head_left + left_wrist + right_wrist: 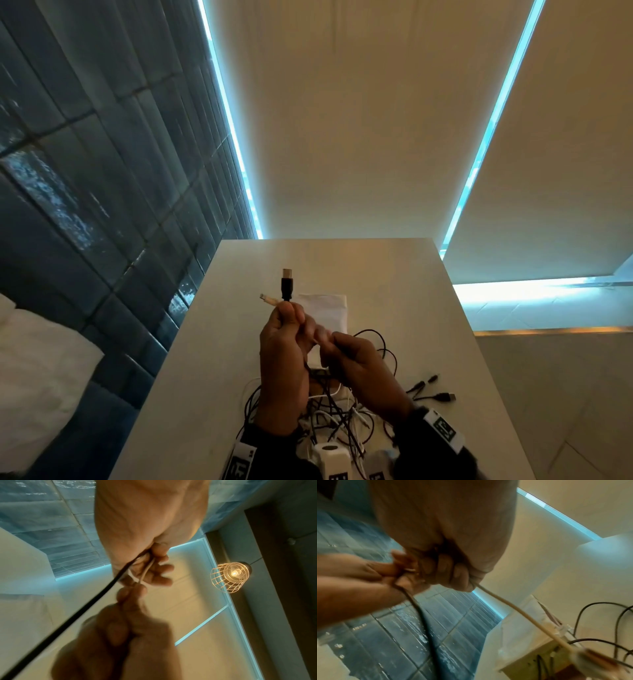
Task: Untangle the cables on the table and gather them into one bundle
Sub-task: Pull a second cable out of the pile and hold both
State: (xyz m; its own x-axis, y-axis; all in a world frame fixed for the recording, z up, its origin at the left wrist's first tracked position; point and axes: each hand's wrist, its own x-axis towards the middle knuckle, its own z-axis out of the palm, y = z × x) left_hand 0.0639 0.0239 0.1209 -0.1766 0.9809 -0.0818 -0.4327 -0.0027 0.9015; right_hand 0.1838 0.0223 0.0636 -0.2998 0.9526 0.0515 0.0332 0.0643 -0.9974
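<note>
Black cable (287,286) and white cable (269,299) raised above the table (428,308), plug ends (one black, one pale) poking upward. Pinched together in left hand (282,356); white strand gripped by curled right hand (359,366). Tangled cables (337,419) heaped below, near the table's front edge.

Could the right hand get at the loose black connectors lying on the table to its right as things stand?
Probably not yet: the right hand grips a white cable and works beside the left hand. The black connectors lie on bare table with nothing over them, so the path looks free once it lets go.
</note>
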